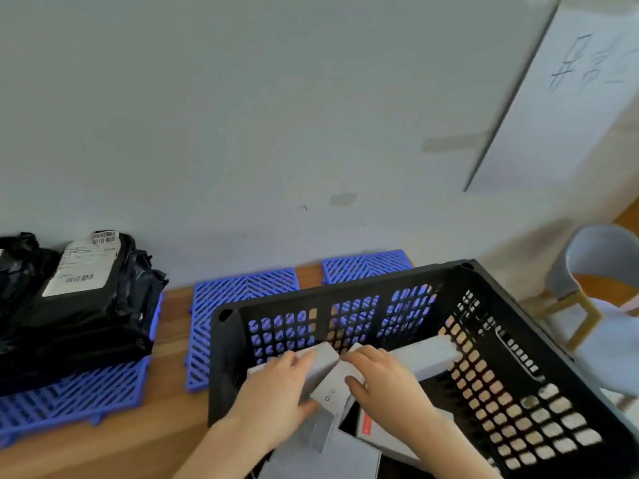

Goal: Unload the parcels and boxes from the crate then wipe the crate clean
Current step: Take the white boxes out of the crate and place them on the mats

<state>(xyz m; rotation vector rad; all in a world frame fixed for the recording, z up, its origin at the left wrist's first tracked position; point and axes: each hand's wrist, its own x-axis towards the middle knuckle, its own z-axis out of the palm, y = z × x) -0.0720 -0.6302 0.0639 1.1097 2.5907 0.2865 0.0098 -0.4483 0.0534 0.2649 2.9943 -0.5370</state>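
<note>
A black perforated crate (553, 344) stands on the wooden floor in the lower right. Inside it lie several grey boxes. My left hand (273, 392) grips one grey box (323, 363), fingers over its top and thumb at its near side. My right hand (383, 378) holds a second grey box (332, 392) beside it, thumb on its face and fingers curled over its far edge. A longer grey box (425, 356) leans against the crate's right wall. More boxes (332, 458) lie beneath my hands. A stack of black parcels (76, 312) with white labels rests at the left.
Blue plastic grid mats (238, 305) lie on the floor along the grey wall; the parcels sit on one mat (69, 395). A pale chair (594, 281) with wooden legs stands at the right. A white board (567, 98) leans on the wall.
</note>
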